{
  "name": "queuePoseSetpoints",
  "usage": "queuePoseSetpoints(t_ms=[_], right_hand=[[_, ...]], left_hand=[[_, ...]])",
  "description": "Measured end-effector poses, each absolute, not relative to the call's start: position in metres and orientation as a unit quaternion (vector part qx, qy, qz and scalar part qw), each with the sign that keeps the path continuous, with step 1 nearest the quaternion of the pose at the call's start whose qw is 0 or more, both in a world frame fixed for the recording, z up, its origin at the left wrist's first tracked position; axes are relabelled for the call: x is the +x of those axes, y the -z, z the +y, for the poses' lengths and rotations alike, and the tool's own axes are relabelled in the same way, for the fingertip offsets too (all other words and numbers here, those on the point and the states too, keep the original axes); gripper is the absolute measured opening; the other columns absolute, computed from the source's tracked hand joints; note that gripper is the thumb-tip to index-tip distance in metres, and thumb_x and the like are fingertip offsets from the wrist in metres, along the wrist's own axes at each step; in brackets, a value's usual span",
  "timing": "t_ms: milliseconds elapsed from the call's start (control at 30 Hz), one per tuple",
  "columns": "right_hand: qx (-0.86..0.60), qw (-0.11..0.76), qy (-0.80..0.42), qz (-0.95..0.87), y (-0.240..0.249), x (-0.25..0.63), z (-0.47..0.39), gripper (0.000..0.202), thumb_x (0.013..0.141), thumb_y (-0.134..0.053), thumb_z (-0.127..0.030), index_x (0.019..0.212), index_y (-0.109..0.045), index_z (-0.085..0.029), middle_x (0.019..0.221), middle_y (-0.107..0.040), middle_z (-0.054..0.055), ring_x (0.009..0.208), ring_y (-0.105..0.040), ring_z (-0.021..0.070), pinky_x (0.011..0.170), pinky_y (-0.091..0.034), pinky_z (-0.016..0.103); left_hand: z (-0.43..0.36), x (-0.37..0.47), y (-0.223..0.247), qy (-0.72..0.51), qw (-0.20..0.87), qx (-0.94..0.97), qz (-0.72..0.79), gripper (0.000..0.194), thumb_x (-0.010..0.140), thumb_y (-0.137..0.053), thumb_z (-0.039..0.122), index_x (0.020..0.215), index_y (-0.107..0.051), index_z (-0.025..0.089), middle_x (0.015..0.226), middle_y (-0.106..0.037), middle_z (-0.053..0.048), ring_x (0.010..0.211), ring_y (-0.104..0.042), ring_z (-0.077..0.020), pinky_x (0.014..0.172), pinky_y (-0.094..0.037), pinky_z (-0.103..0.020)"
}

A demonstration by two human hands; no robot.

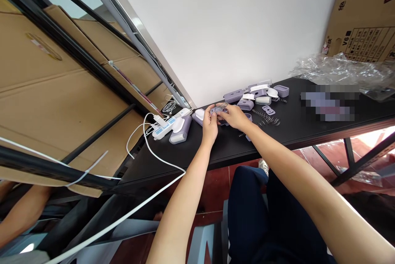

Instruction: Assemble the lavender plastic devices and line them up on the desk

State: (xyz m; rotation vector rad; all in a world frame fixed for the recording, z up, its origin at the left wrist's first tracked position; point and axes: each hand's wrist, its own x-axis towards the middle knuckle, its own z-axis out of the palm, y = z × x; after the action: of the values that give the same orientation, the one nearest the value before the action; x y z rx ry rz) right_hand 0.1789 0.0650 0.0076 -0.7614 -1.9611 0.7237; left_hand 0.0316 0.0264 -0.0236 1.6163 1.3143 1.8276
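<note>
Both hands meet over the black table. My left hand [210, 122], fingers closed, grips a small purple-grey plastic part [215, 110]. A metal coil spring [223, 106] sits at the top of that part, and the fingers of my right hand [233, 115] are pinched on it. How the spring is seated in the part is hidden by the fingers. Just right of my right hand lie loose springs [269, 120] and a flat purple plate with openings [268, 110]. Behind are several purple housings [233, 95], white comb-like pieces [259, 87] and a whitish cylinder [263, 100].
A white power strip [168, 126] with plugged-in cables and a purple-and-white device [181, 130] lie at the left. A white cable [166, 164] crosses the table's front edge. Clear plastic wrap [345, 70] and a cardboard box [365, 17] stand at the right. A mirror shows another arm [27, 210].
</note>
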Motion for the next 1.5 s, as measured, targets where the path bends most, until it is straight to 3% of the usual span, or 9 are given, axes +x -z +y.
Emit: queuePoseSetpoints(t_ms=[467, 767, 1000, 1300, 1500], right_hand=[[-0.311, 0.43, -0.277, -0.801, -0.0074, 0.1795, 0.063, 0.035, 0.099, -0.058, -0.03, 0.133, -0.066, -0.025, 0.098, -0.079, 0.003, 0.084, -0.072, 0.0196, 0.08, -0.05, 0.027], [-0.297, 0.434, -0.288, -0.8, -0.0075, 0.1807, 0.0609, 0.033, 0.099, -0.059, -0.027, 0.131, -0.066, -0.025, 0.118, -0.077, 0.004, 0.098, -0.073, 0.0196, 0.091, -0.051, 0.029], [-0.281, 0.439, -0.291, -0.802, -0.0076, 0.1811, 0.0599, 0.034, 0.098, -0.058, -0.028, 0.131, -0.066, -0.027, 0.109, -0.079, 0.001, 0.094, -0.073, 0.0195, 0.089, -0.051, 0.029], [-0.273, 0.432, -0.298, -0.806, -0.008, 0.181, 0.0584, 0.034, 0.098, -0.059, -0.027, 0.131, -0.067, -0.027, 0.109, -0.078, 0.002, 0.094, -0.073, 0.0199, 0.089, -0.052, 0.029], [-0.279, 0.441, -0.306, -0.796, -0.0091, 0.1807, 0.059, 0.033, 0.098, -0.059, -0.029, 0.13, -0.066, -0.025, 0.114, -0.077, 0.003, 0.097, -0.073, 0.0192, 0.092, -0.052, 0.03]], left_hand=[[0.0262, 0.03, 0.0238, -0.639, 0.171, 0.573, 0.484, 0.06, 0.093, -0.058, 0.065, 0.135, -0.056, 0.022, 0.087, -0.062, -0.002, 0.068, -0.06, -0.0115, 0.059, -0.051, -0.024], [0.0253, 0.0338, 0.021, -0.641, 0.171, 0.566, 0.489, 0.039, 0.098, -0.06, 0.048, 0.126, -0.057, 0.021, 0.09, -0.064, -0.002, 0.072, -0.063, -0.0115, 0.059, -0.052, -0.023], [0.0224, 0.0349, 0.0166, -0.648, 0.185, 0.553, 0.489, 0.028, 0.097, -0.061, 0.039, 0.117, -0.056, 0.021, 0.086, -0.063, -0.001, 0.07, -0.064, -0.0117, 0.061, -0.053, -0.025], [0.0229, 0.0343, 0.0156, -0.665, 0.2, 0.546, 0.469, 0.031, 0.093, -0.066, 0.045, 0.109, -0.055, 0.021, 0.077, -0.06, 0.002, 0.067, -0.063, -0.0126, 0.067, -0.056, -0.029], [0.0212, 0.0358, 0.0152, -0.646, 0.156, 0.571, 0.482, 0.04, 0.095, -0.062, 0.054, 0.117, -0.059, 0.022, 0.087, -0.064, -0.002, 0.07, -0.061, -0.0123, 0.068, -0.054, -0.028]])
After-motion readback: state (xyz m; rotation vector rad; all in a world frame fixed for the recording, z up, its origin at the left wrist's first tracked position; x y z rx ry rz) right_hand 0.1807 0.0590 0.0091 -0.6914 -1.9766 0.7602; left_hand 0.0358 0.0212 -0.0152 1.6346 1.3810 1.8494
